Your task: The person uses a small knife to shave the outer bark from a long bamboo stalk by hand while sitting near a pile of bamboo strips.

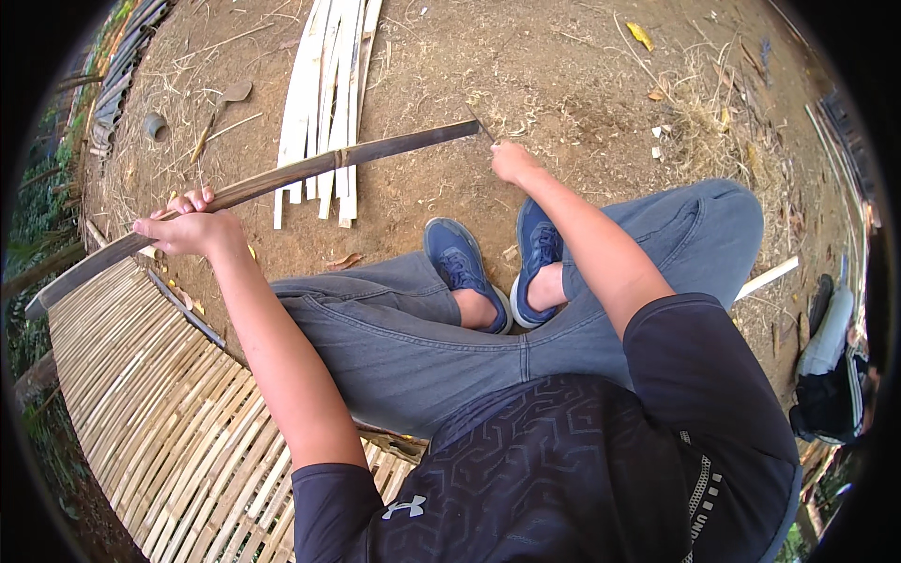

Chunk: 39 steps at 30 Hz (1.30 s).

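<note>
A long split-bamboo strip [282,176], dark brown with a node near its middle, slants across the view from the lower left up to the right. My left hand [192,225] is wrapped round it toward its left part, thumb and fingers on both sides. At the strip's right end, my right hand [514,164] is closed on a thin knife [481,122]. Its narrow dark blade points up and away, close by or touching the bamboo tip; I cannot tell which. The handle is mostly hidden in my fist.
Several pale split strips [328,94] lie on the dirt ahead. A slatted bamboo platform [188,403] spans the lower left. Beyond my left hand are a flat-headed tool [235,92] and a grey tube-like piece [155,126]. Dark and whitish items [831,375] lie far right.
</note>
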Tool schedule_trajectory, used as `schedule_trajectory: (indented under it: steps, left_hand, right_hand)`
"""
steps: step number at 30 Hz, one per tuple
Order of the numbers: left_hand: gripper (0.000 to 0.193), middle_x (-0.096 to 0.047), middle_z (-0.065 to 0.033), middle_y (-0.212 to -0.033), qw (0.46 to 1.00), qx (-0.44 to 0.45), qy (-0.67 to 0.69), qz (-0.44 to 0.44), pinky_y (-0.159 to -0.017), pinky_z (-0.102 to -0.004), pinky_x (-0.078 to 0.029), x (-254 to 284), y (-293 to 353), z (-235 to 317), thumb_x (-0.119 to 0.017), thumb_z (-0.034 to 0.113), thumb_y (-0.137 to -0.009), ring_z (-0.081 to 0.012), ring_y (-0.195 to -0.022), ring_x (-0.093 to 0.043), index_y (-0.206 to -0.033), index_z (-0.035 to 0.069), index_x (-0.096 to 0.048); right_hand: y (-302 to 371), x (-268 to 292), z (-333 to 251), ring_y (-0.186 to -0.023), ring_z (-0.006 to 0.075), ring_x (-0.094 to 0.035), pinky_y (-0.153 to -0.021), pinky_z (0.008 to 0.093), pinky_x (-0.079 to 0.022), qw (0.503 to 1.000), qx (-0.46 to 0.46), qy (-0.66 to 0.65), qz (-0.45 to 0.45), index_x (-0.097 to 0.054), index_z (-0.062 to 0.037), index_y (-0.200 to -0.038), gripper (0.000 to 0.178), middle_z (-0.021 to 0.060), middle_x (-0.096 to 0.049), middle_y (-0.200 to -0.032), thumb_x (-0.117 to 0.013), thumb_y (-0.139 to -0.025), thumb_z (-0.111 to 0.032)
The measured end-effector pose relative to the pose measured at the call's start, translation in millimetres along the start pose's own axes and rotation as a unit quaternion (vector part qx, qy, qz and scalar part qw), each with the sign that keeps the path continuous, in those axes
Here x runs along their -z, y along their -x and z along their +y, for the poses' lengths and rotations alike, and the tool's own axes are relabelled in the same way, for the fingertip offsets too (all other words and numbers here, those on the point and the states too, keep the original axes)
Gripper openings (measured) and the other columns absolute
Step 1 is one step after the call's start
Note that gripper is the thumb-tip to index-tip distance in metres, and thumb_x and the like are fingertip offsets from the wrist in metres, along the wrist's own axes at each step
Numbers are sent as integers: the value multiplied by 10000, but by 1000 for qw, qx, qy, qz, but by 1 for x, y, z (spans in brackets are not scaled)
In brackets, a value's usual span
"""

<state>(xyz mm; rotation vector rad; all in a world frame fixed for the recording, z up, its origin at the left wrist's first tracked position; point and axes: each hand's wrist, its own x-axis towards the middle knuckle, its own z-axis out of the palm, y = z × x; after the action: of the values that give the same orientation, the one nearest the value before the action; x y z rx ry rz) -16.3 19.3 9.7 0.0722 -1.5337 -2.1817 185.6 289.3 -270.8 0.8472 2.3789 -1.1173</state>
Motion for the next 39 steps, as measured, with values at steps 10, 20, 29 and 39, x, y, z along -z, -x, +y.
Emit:
schedule_trajectory:
  steps: [10, 20, 29, 39]
  left_hand:
    - [458, -307, 2, -537, 999, 14, -32, 18, -392, -291, -245, 0, 2, 10, -304, 593, -1000, -137, -429, -285, -784, 190, -313]
    - [488, -313, -1, -516, 999, 32, -21, -28, -386, -301, -282, 15, -8, 3, -313, 646, -972, -142, -406, -309, -817, 184, -342]
    - [429, -369, -19, -604, 997, 1, 13, -78, -473, -336, -371, 11, 3, 12, -360, 531, -1026, -157, -514, -387, -884, 127, -370]
    - [466, -353, -8, -532, 995, -3, 59, -80, -403, -316, -363, 6, 25, 22, -421, 580, -991, -127, -419, -362, -877, 136, -337]
  right_hand:
    - [-22, 8, -1, -1099, 407, -627, -960, 460, -498, 982, 16, 151, -113, -624, 77, -1166, 369, 282, -627, -1185, -452, -954, -171]
    - [-30, -5, 4, -1021, 446, -640, -898, 506, -508, 995, -36, -29, 86, -525, 44, -1197, 426, 310, -651, -1070, -448, -996, -324]
    - [52, 50, -63, -1127, 413, -602, -967, 463, -473, 999, -23, -23, -23, -557, 77, -1185, 477, 295, -624, -1167, -515, -973, -348]
    - [-17, 7, 85, -1256, 369, -521, -1054, 435, -433, 964, -191, 33, 179, -459, 52, -1268, 452, 266, -532, -1314, -571, -892, -173]
